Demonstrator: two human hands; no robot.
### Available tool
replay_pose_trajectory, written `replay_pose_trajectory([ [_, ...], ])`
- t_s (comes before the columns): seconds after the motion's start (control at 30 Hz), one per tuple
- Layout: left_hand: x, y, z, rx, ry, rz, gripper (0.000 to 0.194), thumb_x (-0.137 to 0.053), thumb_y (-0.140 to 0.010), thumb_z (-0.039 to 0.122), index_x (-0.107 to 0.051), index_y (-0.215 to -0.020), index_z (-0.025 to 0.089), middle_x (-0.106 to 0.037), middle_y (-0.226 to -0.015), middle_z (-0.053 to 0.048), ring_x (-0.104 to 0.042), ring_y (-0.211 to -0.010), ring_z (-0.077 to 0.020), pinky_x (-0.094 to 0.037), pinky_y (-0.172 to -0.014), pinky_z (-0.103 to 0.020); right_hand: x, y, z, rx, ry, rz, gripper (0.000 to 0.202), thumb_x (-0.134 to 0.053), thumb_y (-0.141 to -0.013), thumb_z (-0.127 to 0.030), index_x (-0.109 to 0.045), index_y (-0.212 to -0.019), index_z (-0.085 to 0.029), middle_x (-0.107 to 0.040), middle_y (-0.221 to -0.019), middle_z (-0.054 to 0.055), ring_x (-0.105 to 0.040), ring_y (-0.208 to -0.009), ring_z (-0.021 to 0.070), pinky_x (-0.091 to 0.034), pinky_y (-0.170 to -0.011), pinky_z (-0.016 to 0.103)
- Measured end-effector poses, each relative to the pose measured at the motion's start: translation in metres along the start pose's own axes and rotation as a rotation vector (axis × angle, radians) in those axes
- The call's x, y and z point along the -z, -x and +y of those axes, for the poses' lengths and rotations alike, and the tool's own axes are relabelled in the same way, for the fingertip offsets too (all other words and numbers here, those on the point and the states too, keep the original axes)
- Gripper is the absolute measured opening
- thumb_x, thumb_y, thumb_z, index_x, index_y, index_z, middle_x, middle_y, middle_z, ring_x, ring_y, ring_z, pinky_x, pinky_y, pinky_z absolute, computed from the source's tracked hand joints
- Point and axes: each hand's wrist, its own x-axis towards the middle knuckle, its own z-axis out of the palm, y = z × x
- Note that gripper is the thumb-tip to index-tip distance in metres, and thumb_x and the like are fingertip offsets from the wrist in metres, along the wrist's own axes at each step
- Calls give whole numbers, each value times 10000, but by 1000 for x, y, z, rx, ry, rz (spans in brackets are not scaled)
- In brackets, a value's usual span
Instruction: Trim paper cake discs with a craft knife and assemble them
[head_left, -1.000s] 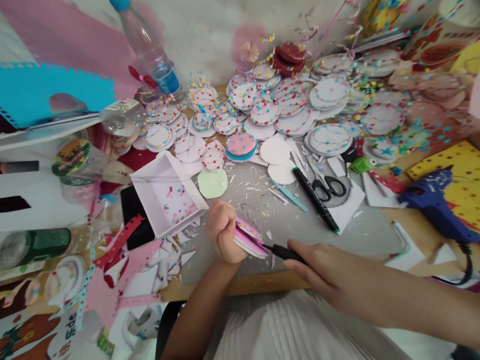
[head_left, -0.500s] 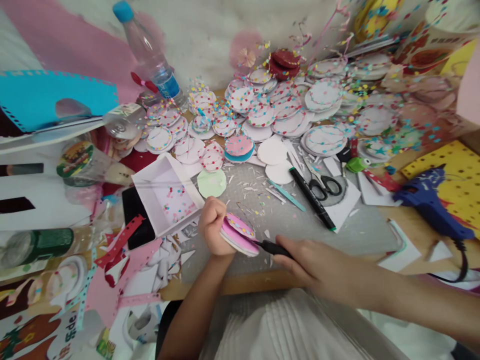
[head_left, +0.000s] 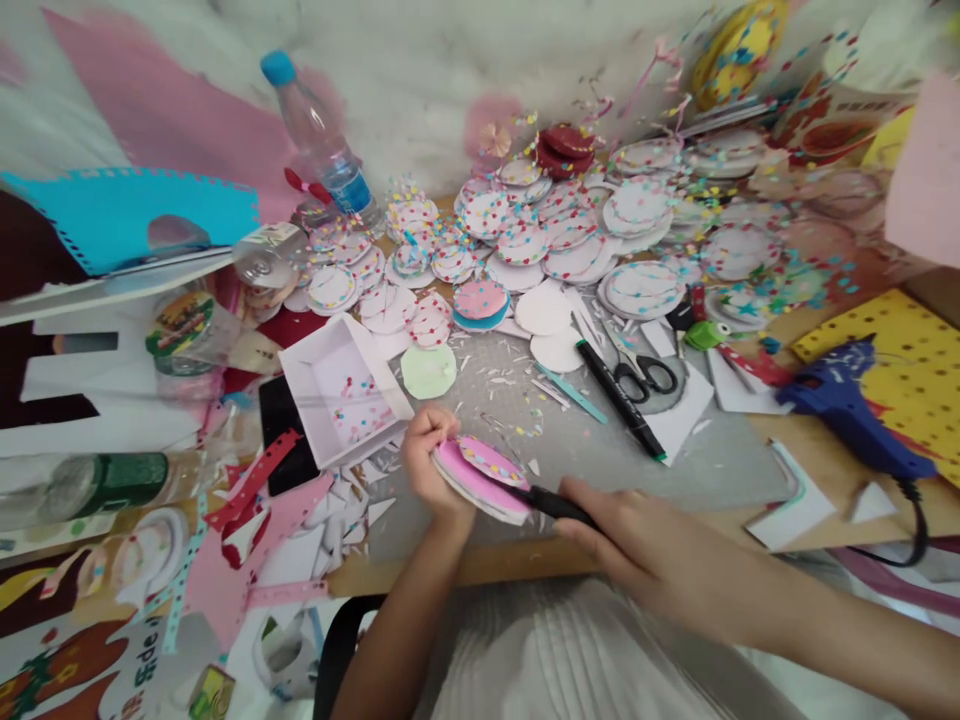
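Observation:
My left hand [head_left: 435, 462] is closed on the edge of a pink layered paper disc [head_left: 474, 488], which has a smaller pink disc with coloured dots on top. The disc is held tilted over the front of the grey cutting mat [head_left: 712, 465]. My right hand [head_left: 619, 530] grips the black handle of a slim tool [head_left: 556, 504]. The tool's dark tip meets the right side of the disc, by the edge of the upper layer. Its exact kind I cannot make out. A pale green paper circle [head_left: 429, 371] lies just beyond my left hand.
A white box [head_left: 304, 375] with confetti stands left of the mat. Black-handled scissors [head_left: 646, 376], a black marker [head_left: 621, 402] and paper scraps lie on it. Many decorated discs [head_left: 645, 290] crowd the back. A blue glue gun [head_left: 855, 405] is at right, a plastic bottle [head_left: 319, 140] at back left.
The disc and both hands have shifted slightly to the right in view, and more of the disc's pink face shows. The whole view has moved a little. Both grips stay the same.

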Motion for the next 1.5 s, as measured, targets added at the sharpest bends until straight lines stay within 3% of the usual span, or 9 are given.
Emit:
replay_pose_trajectory([
  [0.2, 3, 14, -1, -18, -123, -4, 115, -419, -754, 232, -450, -645, 207, -432, -652, 2, -442, -652, -167, -363, -633, -285, -5, 1, 2, -64, -51, 32, 407, -279, -1012, -474, -566, -1059, -188, -660, -782, 72, -656, -769, 242, -423, -665, 310],
  [0.3, 13, 20, 6, -130, -196, -35, 131, -469, -782, 292, -547, -731, 200, -516, -774, -23, -499, -787, -197, -392, -747, -315, -6, -5, 2, -55, -58, 12, 419, -270, -1014, -466, -564, -1091, -178, -658, -800, 78, -655, -791, 247, -436, -690, 326],
  [0.43, 23, 29, 13, -317, -347, -195, 200, -533, -830, 345, -572, -966, 205, -547, -978, -66, -522, -944, -237, -407, -874, -382, -6, -7, 5, -37, -106, 38, 461, -250, -1010, -508, -563, -1133, -193, -660, -802, 62, -656, -804, 241, -452, -712, 335],
  [0.57, 30, 37, 10, -206, -339, -301, 330, -487, -880, 453, -527, -1105, 215, -538, -1158, -113, -515, -1093, -276, -399, -957, -434, -8, -3, 9, -46, -185, 30, 488, -253, -998, -554, -580, -1129, -216, -679, -824, 48, -658, -819, 232, -471, -735, 339],
  [0.73, 36, 44, 7, -99, -238, -319, 412, -499, -866, 506, -503, -1160, 218, -521, -1219, -123, -488, -1183, -296, -392, -995, -439, -10, 0, 10, -76, -262, 15, 505, -269, -985, -566, -620, -1092, -219, -703, -845, 46, -673, -831, 232, -485, -743, 335],
  [1.0, 41, 46, 7, -67, -223, -368, 440, -495, -874, 485, -446, -1226, 226, -466, -1279, -121, -465, -1210, -302, -362, -1042, -479, -4, 3, 6, -100, -257, -24, 550, -272, -954, -612, -649, -1048, -222, -732, -937, 69, -687, -891, 259, -513, -762, 351],
  [1.17, 46, 51, 15, -25, -351, -486, 612, -593, -834, 372, -332, -1364, 214, -419, -1355, -150, -434, -1272, -310, -347, -1077, -509, -1, 15, 9, -124, -178, -3, 549, -264, -951, -634, -633, -1077, -247, -734, -983, 70, -688, -942, 268, -523, -751, 349],
  [1.37, 47, 48, 34, -322, -570, -433, 662, -744, -651, 213, -402, -1217, 167, -446, -1204, -143, -475, -1175, -301, -424, -1005, -481, -2, 15, 9, -90, -169, 40, 556, -252, -954, -636, -630, -1060, -243, -737, -957, 67, -695, -932, 253, -528, -728, 321],
  [1.5, 49, 45, 44, -379, -695, -471, 606, -751, -647, 203, -419, -1151, 150, -475, -1123, -130, -490, -1132, -288, -443, -970, -462, -3, 10, 5, -80, -152, 40, 554, -246, -958, -630, -634, -1043, -243, -738, -917, 66, -704, -888, 242, -527, -715, 314],
])
